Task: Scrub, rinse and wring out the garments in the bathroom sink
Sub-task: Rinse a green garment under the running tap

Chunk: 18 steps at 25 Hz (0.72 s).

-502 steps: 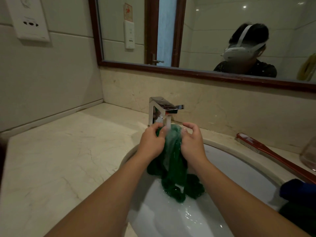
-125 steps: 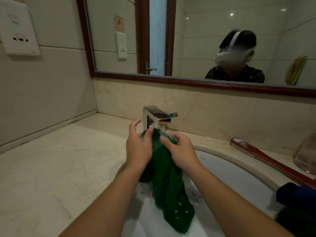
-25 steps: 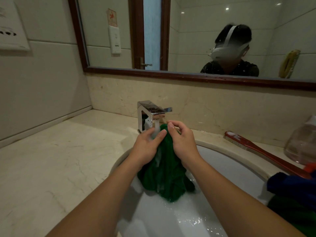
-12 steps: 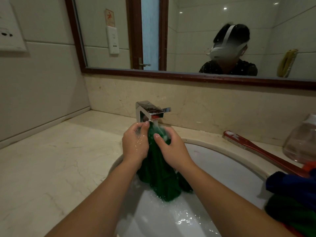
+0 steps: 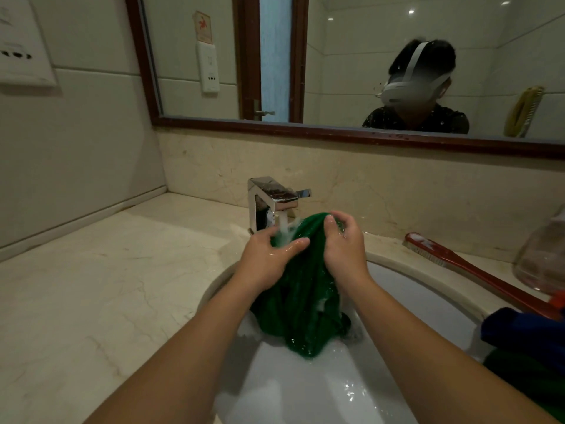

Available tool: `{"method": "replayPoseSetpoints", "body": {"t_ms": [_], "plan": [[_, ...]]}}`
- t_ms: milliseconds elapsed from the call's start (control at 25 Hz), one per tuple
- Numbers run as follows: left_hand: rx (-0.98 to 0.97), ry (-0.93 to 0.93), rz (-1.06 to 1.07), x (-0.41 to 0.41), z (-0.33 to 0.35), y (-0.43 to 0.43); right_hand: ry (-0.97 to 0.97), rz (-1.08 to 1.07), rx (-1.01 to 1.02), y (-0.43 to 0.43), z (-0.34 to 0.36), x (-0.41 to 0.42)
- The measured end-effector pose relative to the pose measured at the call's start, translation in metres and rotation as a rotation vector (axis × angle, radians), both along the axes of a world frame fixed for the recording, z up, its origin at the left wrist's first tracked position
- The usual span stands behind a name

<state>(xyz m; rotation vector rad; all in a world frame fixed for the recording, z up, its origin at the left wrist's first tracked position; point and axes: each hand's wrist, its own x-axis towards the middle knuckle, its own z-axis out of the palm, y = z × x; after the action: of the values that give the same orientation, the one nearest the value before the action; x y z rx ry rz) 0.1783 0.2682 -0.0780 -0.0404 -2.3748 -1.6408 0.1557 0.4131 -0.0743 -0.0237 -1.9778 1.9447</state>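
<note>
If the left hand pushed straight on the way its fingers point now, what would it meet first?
The left hand grips the green garment, so that comes first; right behind it is probably the right hand, though depth is unclear.

left hand [image 5: 269, 255] fingers [image 5: 265, 237] run into the blurred water stream [image 5: 284, 228], so we can't read the tips. right hand [image 5: 344, 249] fingers curl into the green garment [image 5: 302, 301], tips buried in cloth. the garment hides the middle of the sink [image 5: 428, 301]. dark bit [image 5: 346, 321] at its right side, we can't tell what. brush [image 5: 477, 270] handle end is hidden behind the blue cloth [image 5: 526, 332]. the right edge cuts off that cloth, the dark green cloth [image 5: 526, 381] under it and the bottle [image 5: 544, 255]. wall plate [image 5: 21, 56] is cut by the left edge. sticker [image 5: 202, 27] in the mirror [image 5: 336, 56] is too small for us to read.
</note>
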Motion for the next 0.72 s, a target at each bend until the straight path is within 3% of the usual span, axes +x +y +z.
{"method": "replayPoseSetpoints", "body": {"t_ms": [120,280,400,480,720], "plan": [[-0.039,0.093,0.083,0.0,0.004,-0.002,0.027,0.064,0.049,-0.005,0.002,0.005],[0.187,0.234,0.236,0.002,0.009,-0.013,-0.009,0.223,0.292,-0.018,-0.008,0.012],[0.276,0.238,0.282,0.005,0.013,-0.015,-0.058,0.376,0.315,-0.031,-0.017,0.02],[0.281,0.266,0.283,0.004,0.013,-0.016,-0.023,0.333,0.321,-0.033,-0.016,0.018],[-0.014,0.24,0.288,-0.001,0.003,-0.014,0.038,0.121,0.163,-0.014,-0.004,0.002]]}}
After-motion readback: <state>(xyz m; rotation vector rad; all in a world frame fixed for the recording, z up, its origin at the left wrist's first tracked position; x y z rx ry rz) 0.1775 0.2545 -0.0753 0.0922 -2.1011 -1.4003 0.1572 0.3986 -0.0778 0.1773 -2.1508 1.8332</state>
